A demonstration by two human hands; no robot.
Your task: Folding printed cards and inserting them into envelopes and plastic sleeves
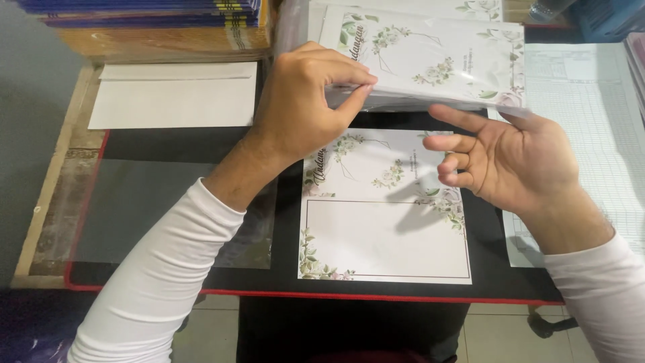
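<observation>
My left hand (306, 101) pinches the left end of a stack of floral invitation cards in a clear plastic sleeve (430, 60), lifted a little above the desk. My right hand (507, 161) is palm up under the stack's right edge, fingers apart, its upper fingers touching the underside. Below both hands a single floral card (383, 228) lies flat on the black desk mat (168, 144), with a blank framed area in its lower half.
A white envelope (175, 94) lies at the back left, in front of a stack of blue-edged books (148, 17). A printed table sheet (591, 121) lies at the right. The mat's red front edge (376, 296) marks the desk's near side.
</observation>
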